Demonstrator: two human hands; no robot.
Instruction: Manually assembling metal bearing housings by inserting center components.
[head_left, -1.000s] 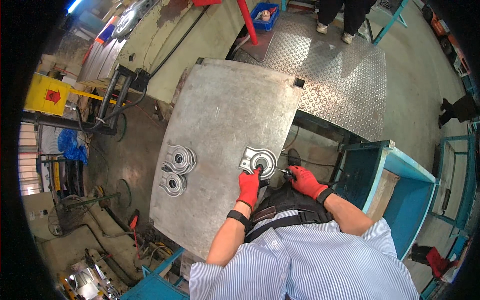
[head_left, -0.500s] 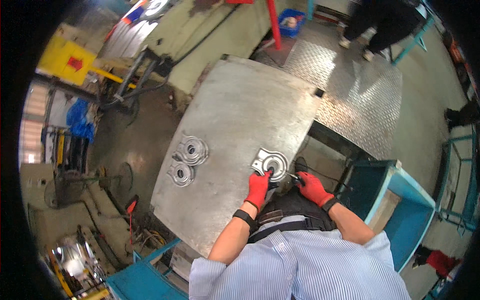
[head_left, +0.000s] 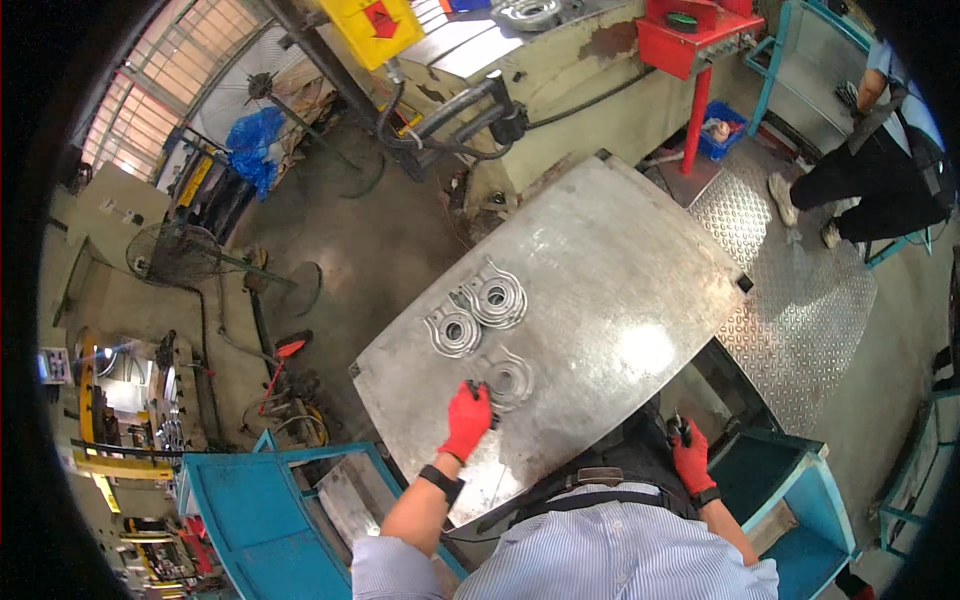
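My left hand [head_left: 467, 422], in a red glove with dark fingertips, is closed at the near-left edge of a round silver metal part [head_left: 508, 381]. This part has a ring-shaped middle and looks smeared by motion on or just above the metal tabletop [head_left: 590, 260]. Just beyond it lie two similar parts, one metal part [head_left: 497, 296] touching or nearly touching the other metal part [head_left: 455, 332]. Past the table's near-right edge, my right hand [head_left: 690, 458], gloved likewise, is closed round a small dark-handled tool [head_left: 679, 428]; its exact kind is unclear.
A teal open-topped bin [head_left: 800, 500] stands beside my right arm, and a teal frame [head_left: 270, 510] is at the lower left. A person [head_left: 880, 150] stands on the tread-plate floor [head_left: 800, 290]. Beyond the table are a red stand [head_left: 695, 120] and a machine [head_left: 590, 90].
The view has turned. My left hand has carried the metal part leftward across the table to the other two parts. My right hand with the tool is now well apart from that part.
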